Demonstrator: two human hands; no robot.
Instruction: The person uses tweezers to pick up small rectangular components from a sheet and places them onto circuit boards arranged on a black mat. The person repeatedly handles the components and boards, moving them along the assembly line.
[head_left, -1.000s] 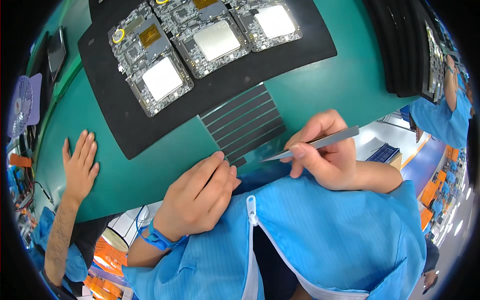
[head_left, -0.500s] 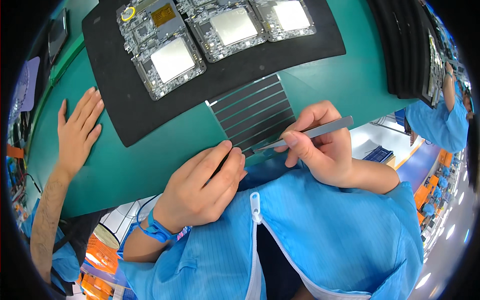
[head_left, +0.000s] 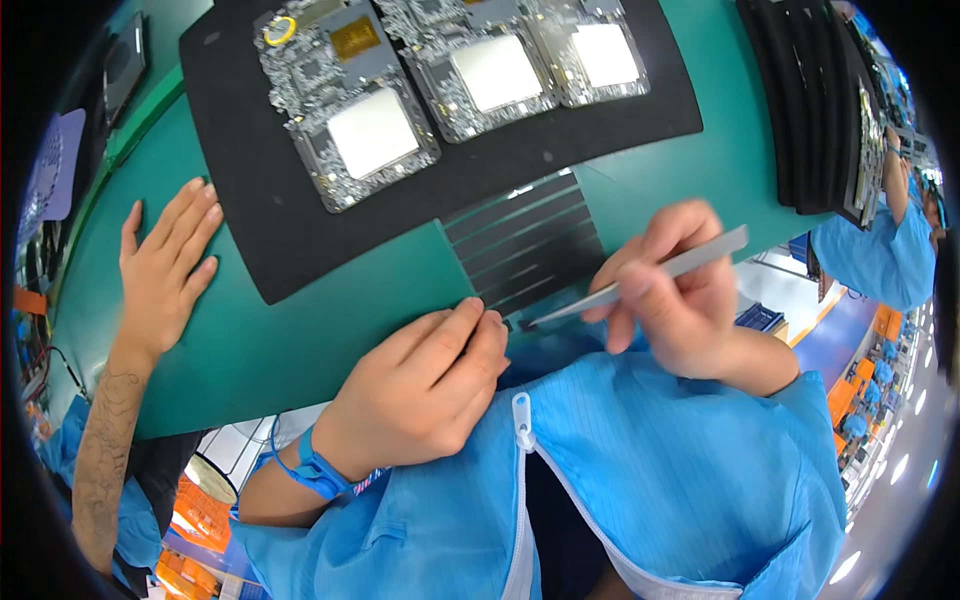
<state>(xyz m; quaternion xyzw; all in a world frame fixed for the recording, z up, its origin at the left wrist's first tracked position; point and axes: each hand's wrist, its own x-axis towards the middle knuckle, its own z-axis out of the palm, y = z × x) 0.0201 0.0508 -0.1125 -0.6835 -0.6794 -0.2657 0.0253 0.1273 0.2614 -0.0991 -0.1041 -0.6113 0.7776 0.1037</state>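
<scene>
A clear sheet of black strips (head_left: pixel 530 240) lies on the green table in front of me, its far edge by the black mat. My left hand (head_left: pixel 425 385) is closed at the near left corner of this sheet, fingers curled together; the thumb is hidden beneath. Metal tweezers (head_left: pixel 690 262) are gripped between thumb and fingers of my right hand (head_left: pixel 680 300), slightly blurred. Their tips point left, close to my left fingertips, at the sheet's near end. A small dark piece (head_left: pixel 527 326) shows at the tips; whether they pinch it is unclear.
Several circuit boards (head_left: pixel 373 135) with white pads rest on a black mat (head_left: pixel 240 190). A co-worker's hand (head_left: pixel 170 260) lies flat on the green table (head_left: pixel 300 350) at left. Black curved mats (head_left: pixel 790 110) stand at far right, near another person's blue sleeve (head_left: pixel 870 255).
My right hand and the tweezers have moved right, away from the sheet's near edge. The dark piece at the tips now shows beyond the strips. My left hand stays at the sheet's corner.
</scene>
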